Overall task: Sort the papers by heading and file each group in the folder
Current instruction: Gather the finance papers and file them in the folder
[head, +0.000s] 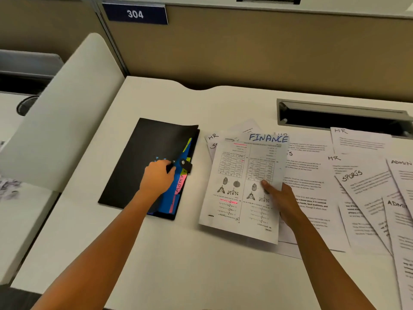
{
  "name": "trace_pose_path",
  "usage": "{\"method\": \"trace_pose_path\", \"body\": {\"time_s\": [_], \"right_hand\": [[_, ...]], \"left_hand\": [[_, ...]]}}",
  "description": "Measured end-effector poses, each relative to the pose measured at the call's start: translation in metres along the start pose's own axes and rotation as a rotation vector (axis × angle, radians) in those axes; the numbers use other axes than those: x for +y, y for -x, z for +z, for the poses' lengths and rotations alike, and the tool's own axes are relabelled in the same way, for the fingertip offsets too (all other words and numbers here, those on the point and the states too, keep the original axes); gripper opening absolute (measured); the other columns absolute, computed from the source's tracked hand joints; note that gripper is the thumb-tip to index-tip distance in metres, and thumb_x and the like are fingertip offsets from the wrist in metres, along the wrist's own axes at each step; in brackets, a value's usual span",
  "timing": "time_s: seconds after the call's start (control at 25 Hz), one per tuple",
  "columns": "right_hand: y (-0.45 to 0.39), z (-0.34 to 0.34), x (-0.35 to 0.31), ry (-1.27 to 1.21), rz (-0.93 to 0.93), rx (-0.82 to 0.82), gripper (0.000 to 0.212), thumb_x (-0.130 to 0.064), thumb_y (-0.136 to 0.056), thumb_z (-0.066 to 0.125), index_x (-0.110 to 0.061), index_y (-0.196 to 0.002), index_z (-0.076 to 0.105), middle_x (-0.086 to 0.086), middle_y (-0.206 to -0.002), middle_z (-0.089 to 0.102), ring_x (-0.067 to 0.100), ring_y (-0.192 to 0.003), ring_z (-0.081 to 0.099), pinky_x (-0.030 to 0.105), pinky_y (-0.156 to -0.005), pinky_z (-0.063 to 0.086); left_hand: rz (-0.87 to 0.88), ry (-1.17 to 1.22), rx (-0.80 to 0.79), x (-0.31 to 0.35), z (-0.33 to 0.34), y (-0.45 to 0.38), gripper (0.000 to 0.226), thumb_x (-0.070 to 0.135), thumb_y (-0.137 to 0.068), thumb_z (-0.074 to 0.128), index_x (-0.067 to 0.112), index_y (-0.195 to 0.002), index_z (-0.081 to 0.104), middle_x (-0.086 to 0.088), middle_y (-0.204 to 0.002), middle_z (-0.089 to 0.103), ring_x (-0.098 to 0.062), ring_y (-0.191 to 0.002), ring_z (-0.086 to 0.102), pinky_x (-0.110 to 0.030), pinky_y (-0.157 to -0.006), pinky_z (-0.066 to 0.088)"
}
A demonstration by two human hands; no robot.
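While the right hand (283, 200) pinches the FINANCE sheet (243, 186), the folder (134, 162) lies just left, left hand (156, 177) gripping its clasp (185, 165).

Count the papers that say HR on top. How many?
3 clear ones: one HR paper beside the folder, one near the desk slot, one mid-pile. A fourth may peek out behind the FINANCE sheet.

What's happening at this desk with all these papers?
A person is sorting handwritten-headed papers into a black folder. The right hand pinches a sheet headed FINANCE, lifted over the pile. The left hand grips the folder's strap by its snap, with coloured dividers showing at the edge. More sheets marked HR, SPORTS and ADMIN lie spread on the desk to the right, not yet filed.
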State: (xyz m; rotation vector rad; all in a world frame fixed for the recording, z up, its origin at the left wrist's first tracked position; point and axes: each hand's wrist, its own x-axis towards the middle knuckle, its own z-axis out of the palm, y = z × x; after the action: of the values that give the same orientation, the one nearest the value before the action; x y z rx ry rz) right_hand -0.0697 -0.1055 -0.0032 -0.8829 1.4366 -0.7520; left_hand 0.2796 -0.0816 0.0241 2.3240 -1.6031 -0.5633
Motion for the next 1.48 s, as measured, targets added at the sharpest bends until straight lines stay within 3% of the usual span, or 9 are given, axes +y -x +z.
{"method": "trace_pose_path", "body": {"time_s": [0.2,0.48,0.68,0.8,1.08,1.16,1.32,1.4,1.48], "right_hand": [[-0.004,0.001,0.002,0.033,0.012,-0.028,0.023,-0.029,-0.091,0.065,-0.025,-0.113,0.062,0.003,-0.099,0.076,0.024,-0.083,0.075,0.045,-0.075,0.06],[-0.009,-0.006,-0.005,0.2,0.023,-0.055,0.01,-0.029,-0.093,0.062,-0.027,-0.103,0.061,-0.003,-0.089,0.074,0.013,-0.072,0.073,0.025,-0.057,0.054],[-0.015,-0.004,-0.001,0.282,0.062,-0.032,0.023,-0.032,-0.091,0.064,-0.016,-0.108,0.063,0.004,-0.093,0.073,0.023,-0.081,0.071,0.04,-0.075,0.057],[-0.014,0.003,0.001,0.376,0.031,0.011,0.021,-0.033,-0.09,0.065,-0.015,-0.101,0.063,0.006,-0.092,0.07,0.017,-0.073,0.066,0.034,-0.07,0.052],[-0.004,0.033,0.005,0.468,-0.078,-0.004,0.038,-0.026,-0.09,0.067,-0.009,-0.123,0.06,0.012,-0.112,0.07,0.02,-0.084,0.064,0.019,-0.061,0.046],[0.005,0.043,0.004,0.488,-0.109,0.069,0.05,-0.026,-0.085,0.073,-0.01,-0.129,0.054,0.014,-0.123,0.064,0.026,-0.098,0.063,0.025,-0.07,0.05],[0.016,0.071,-0.009,0.756,-0.338,0.474,0.082,-0.039,-0.076,0.078,-0.012,-0.14,0.034,0.012,-0.133,0.043,0.03,-0.122,0.04,0.048,-0.097,0.04],[0.018,0.098,-0.013,0.652,-0.432,0.278,0.063,-0.036,-0.082,0.073,-0.018,-0.134,0.043,0.002,-0.125,0.048,0.021,-0.117,0.044,0.044,-0.097,0.045],[0.023,0.134,-0.015,0.512,-0.365,-0.089,0.044,-0.029,-0.087,0.069,-0.02,-0.126,0.052,-0.004,-0.116,0.054,0.013,-0.107,0.051,0.042,-0.094,0.051]], "left_hand": [[-0.029,0.254,0.096,-0.011,-0.036,0.004,0.029,0.024,-0.095,0.058,0.009,-0.119,0.066,-0.008,-0.103,0.072,-0.01,-0.086,0.062,-0.021,-0.076,0.047],[-0.038,0.353,0.15,-0.017,-0.043,0.006,0.026,0.028,-0.095,0.058,0.01,-0.11,0.07,-0.002,-0.092,0.072,-0.006,-0.079,0.064,-0.013,-0.069,0.046],[-0.045,0.392,0.171,-0.018,-0.04,0.009,0.026,0.03,-0.095,0.058,0.011,-0.108,0.07,-0.005,-0.091,0.073,-0.015,-0.084,0.068,-0.019,-0.072,0.052],[-0.061,0.398,0.18,-0.017,-0.038,0.01,0.028,0.031,-0.094,0.058,0.01,-0.111,0.069,-0.001,-0.093,0.072,-0.006,-0.081,0.065,-0.015,-0.07,0.048],[-0.06,0.341,0.212,-0.01,-0.029,0.012,0.031,0.029,-0.094,0.059,0.009,-0.115,0.067,-0.006,-0.099,0.072,-0.009,-0.084,0.064,-0.022,-0.077,0.05],[-0.05,0.319,0.217,-0.007,-0.026,0.013,0.031,0.029,-0.094,0.059,0.008,-0.115,0.067,-0.007,-0.1,0.072,-0.009,-0.083,0.063,-0.02,-0.075,0.048],[-0.054,0.331,0.222,-0.008,-0.024,0.014,0.032,0.029,-0.094,0.059,0.008,-0.116,0.067,-0.008,-0.102,0.072,-0.008,-0.085,0.063,-0.021,-0.077,0.05],[-0.06,0.333,0.215,-0.008,-0.025,0.013,0.032,0.03,-0.094,0.059,0.008,-0.116,0.067,-0.007,-0.102,0.072,-0.008,-0.085,0.063,-0.021,-0.077,0.05],[-0.069,0.329,0.221,-0.007,-0.024,0.014,0.032,0.03,-0.094,0.058,0.008,-0.116,0.067,-0.006,-0.101,0.072,-0.008,-0.084,0.063,-0.02,-0.076,0.05]]}}
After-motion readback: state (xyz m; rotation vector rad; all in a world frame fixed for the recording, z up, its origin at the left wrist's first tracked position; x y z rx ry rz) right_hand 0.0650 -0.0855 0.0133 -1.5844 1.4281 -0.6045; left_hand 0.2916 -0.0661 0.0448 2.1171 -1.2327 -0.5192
